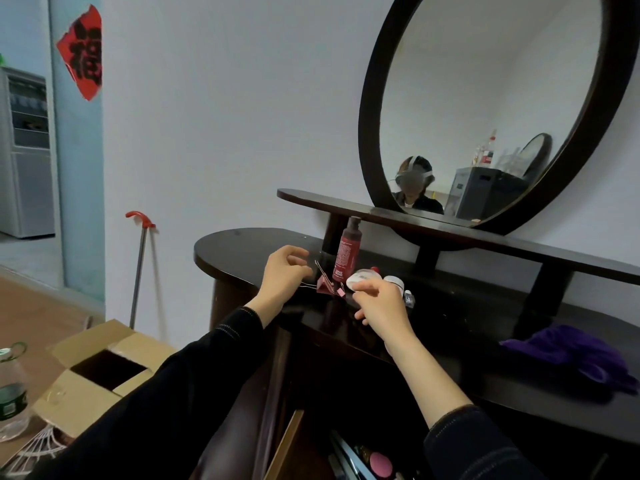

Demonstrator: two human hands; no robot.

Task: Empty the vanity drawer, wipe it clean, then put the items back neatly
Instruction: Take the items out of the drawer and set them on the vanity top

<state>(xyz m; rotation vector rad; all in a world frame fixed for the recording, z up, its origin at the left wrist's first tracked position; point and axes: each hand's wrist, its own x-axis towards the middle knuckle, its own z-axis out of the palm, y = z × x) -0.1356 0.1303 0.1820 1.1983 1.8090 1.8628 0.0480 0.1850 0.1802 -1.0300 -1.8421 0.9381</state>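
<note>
cosmetics (380, 463) in open drawer (284, 445), compact (358, 278) held
</note>
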